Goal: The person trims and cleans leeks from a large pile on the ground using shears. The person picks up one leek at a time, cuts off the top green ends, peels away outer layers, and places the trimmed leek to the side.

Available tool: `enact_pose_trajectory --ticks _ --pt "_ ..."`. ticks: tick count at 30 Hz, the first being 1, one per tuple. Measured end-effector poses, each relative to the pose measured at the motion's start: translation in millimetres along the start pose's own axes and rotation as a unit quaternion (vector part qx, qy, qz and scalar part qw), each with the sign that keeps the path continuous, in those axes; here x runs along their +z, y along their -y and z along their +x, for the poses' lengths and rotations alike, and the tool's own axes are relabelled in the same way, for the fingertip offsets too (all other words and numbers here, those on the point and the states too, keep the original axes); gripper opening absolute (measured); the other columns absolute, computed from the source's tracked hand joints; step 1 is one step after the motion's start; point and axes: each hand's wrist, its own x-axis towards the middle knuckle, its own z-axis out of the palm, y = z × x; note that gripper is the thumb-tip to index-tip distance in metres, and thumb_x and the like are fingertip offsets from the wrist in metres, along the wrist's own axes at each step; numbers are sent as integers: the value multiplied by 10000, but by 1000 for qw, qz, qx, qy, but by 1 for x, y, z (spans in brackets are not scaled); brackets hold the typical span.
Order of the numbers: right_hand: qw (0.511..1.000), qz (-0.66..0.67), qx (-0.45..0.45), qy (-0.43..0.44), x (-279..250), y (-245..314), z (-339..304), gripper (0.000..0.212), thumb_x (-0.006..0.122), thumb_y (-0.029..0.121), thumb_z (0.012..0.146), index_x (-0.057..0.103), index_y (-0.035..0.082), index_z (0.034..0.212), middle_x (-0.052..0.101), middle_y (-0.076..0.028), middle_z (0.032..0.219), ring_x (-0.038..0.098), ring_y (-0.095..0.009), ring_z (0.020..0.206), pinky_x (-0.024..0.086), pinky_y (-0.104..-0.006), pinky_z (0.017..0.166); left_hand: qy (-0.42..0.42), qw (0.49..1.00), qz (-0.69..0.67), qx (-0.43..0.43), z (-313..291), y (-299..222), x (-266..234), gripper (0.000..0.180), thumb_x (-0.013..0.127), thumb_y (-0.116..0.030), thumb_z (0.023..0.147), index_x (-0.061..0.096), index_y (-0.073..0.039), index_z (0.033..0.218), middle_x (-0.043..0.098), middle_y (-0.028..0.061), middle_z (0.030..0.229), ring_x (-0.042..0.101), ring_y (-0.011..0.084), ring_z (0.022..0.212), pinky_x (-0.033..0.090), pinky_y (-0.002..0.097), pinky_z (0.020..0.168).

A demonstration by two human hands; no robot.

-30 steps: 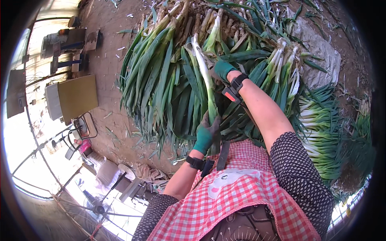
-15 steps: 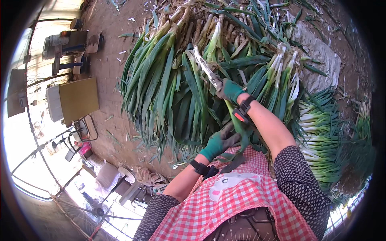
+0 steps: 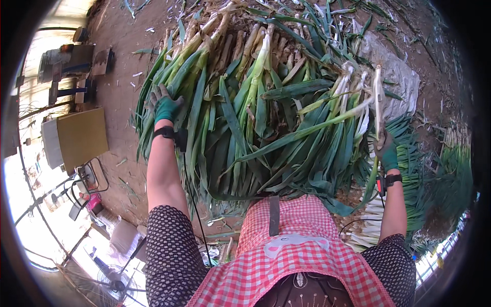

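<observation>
Right hand [image 3: 387, 152] gripping one cleaned leek [image 3: 377, 105] (over the side pile [image 3: 409, 153]); left hand [image 3: 164, 106], fingers spread, on the main heap [image 3: 255, 117]. Sorting step; next calls for grasping a fresh stalk.

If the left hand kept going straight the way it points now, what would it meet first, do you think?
The left hand already rests on the leek pile; pushing on, it would likely meet those green leaves and then the pale stalks, though depth is unclear.

Left hand in a green glove [image 3: 164, 106] reaches forward, fingers spread; right hand in a green glove [image 3: 387, 153] is clenched, arm out sideways.
</observation>
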Motion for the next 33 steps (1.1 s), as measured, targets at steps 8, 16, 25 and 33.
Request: enact_pose_trajectory --ticks 8,16,25,33 --pt "977 6 22 210 91 148 -14 431 605 299 918 564 23 1247 711 -272 952 697 -477 924 554 -551 809 162 984 -67 13 11 -19 -30 623 756 -394 780 654 -112 1326 589 229 1412 598 420 1257 515 478 1019" --pt "921 -138 42 361 183 97 -34 452 518 294 974 610 68 1354 716 -267 1072 702 -434 992 558 -495 879 69 973 -215 52 -24 -31 7 505 740 -333 816 629 -75 1236 684 254 1242 673 437 1129 535 484 972" --pt "840 -187 259 437 158 -25 -81 565 539 538 977 692 124 1330 648 -180 1391 639 -372 1262 517 -488 1045 226 940 -242 87 -141 -103 -84 368 712 -272 830 720 -118 1165 759 160 1071 744 303 939 582 421 818" --pt "876 -160 155 429 166 -29 -68 563 502 491 991 664 98 1361 645 -185 1386 634 -372 1267 516 -475 1049 419 680 -600 -40 -305 -138 -18 351 758 -241 915 701 -12 1175 721 23 979 654 124 828 540 300 729"
